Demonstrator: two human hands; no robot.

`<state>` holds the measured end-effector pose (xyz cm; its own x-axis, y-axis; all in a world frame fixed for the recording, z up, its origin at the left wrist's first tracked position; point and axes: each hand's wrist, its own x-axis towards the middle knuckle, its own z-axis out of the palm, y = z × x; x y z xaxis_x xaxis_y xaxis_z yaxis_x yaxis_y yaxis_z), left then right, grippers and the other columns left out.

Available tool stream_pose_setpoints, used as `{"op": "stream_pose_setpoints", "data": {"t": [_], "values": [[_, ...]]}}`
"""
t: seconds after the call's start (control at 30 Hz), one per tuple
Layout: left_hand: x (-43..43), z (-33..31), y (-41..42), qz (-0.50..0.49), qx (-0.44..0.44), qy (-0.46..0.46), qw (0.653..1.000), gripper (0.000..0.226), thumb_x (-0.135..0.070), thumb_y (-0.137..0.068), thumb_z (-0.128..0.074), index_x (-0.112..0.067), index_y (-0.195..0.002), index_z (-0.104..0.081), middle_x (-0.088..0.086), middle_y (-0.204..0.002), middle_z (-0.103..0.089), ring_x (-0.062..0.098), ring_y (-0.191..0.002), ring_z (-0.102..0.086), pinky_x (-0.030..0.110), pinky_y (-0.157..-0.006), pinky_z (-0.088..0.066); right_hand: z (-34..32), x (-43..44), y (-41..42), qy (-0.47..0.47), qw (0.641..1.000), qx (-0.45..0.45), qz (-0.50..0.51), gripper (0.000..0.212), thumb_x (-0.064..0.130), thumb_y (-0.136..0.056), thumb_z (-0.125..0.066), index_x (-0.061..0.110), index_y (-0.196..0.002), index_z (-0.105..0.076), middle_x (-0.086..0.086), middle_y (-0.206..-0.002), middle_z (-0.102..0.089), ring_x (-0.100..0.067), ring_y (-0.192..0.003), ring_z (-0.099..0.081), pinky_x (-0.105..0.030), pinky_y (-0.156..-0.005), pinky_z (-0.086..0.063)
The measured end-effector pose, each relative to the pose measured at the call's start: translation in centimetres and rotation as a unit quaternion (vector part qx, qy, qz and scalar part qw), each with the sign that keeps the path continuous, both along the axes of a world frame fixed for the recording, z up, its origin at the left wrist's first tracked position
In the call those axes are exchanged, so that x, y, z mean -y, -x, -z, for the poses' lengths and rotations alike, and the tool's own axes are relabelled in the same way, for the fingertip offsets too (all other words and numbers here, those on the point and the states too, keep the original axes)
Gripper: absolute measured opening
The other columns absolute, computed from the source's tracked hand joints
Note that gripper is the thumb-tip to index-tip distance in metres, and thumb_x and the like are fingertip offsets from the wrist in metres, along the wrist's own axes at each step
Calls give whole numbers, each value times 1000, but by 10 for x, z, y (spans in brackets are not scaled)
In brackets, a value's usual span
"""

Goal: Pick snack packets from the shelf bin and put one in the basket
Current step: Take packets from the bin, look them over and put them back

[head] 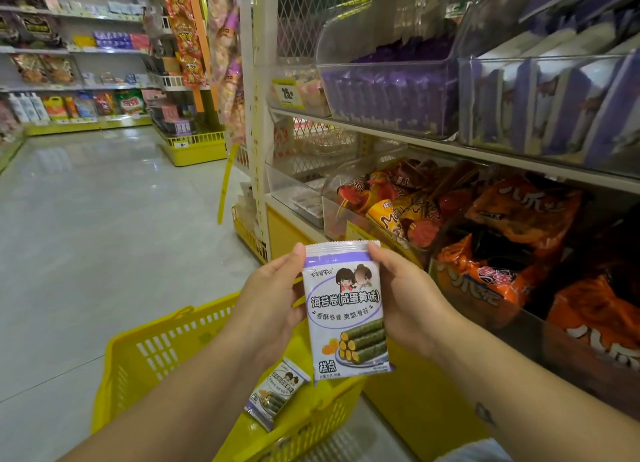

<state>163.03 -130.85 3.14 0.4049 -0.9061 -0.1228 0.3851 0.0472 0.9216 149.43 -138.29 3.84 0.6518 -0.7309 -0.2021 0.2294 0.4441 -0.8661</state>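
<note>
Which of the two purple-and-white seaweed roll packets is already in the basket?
The smaller-looking packet lying tilted on the floor of the yellow basket. The other packet is held upright above it, gripped at its sides by the left hand and right hand.

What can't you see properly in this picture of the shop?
- Head view: the back of the held packet faces away; the left hand and right hand cover its side edges.
- The yellow basket floor is partly hidden by the arms and the held packet; only one packet in the basket shows.
- The price tag is too blurred to read fully.
- The right-hand bins are cut off by the picture's edge.
</note>
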Motion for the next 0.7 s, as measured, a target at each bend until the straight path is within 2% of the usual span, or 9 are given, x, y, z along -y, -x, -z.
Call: {"op": "stream_pose_setpoints", "data": {"t": [0.1, 0.23, 0.33, 0.4, 0.47, 0.57, 0.7], "values": [[0, -3, -2, -10, -14, -2, 1000, 33, -36, -98, -49, -9, -109, -66, 10, -93, -76, 16, -85, -73, 31, -64, -59, 0, 0, -2, 8, 1000, -2, 10, 41, 34, -100, -40, 5, -106, -68, -17, -103, -73, -28, -94, -71, -43, -75, -54], [-1, -4, -4, -12, -21, -1, 1000, 35, -36, -97, -50, -7, -111, -65, 10, -94, -77, 16, -85, -72, 31, -63, -59, 0, 2, -3, 51, 998, -17, -16, 43, 40, -99, -39, 9, -103, -70, -13, -102, -74, -25, -93, -72, -37, -72, -57], [-2, -8, -8, -19, -37, 15, 999, 35, -33, -98, -50, -5, -112, -64, 10, -90, -77, 16, -79, -73, 30, -61, -59, -2, 4, 2, 140, 985, -77, -65, 51, 56, -87, -45, 18, -111, -69, -6, -110, -73, -19, -104, -68, -36, -83, -55], [-3, -12, -13, -26, -58, 27, 998, 33, -31, -99, -49, -4, -110, -63, 11, -90, -76, 16, -78, -74, 32, -61, -60, -4, 3, 6, 176, 969, -121, -123, 50, 56, -83, -54, 19, -113, -69, -3, -113, -72, -18, -107, -67, -38, -89, -55], [-4, -14, -20, -33, -77, 29, 996, 32, -31, -98, -49, -5, -109, -64, 12, -94, -76, 19, -80, -74, 36, -63, -62, -4, 1, 9, 171, 959, -142, -173, 46, 45, -83, -61, 12, -113, -69, -9, -115, -70, -22, -109, -65, -43, -96, -52], [-3, -16, -26, -4, -81, 8, 997, 38, -37, -97, -50, -5, -111, -66, 14, -105, -74, 25, -93, -73, 40, -69, -62, -4, -1, 10, 129, 965, -134, -185, 49, 35, -82, -60, 1, -117, -64, -20, -120, -66, -33, -113, -61, -47, -98, -49], [-9, -17, -34, 124, -14, -46, 991, 38, -39, -82, -61, -15, -110, -70, 10, -108, -74, 23, -94, -73, 37, -66, -61, -8, -2, 9, 63, 983, -103, -138, 44, 34, -78, -60, 5, -111, -67, -21, -119, -65, -31, -104, -63, -47, -92, -48]]}}
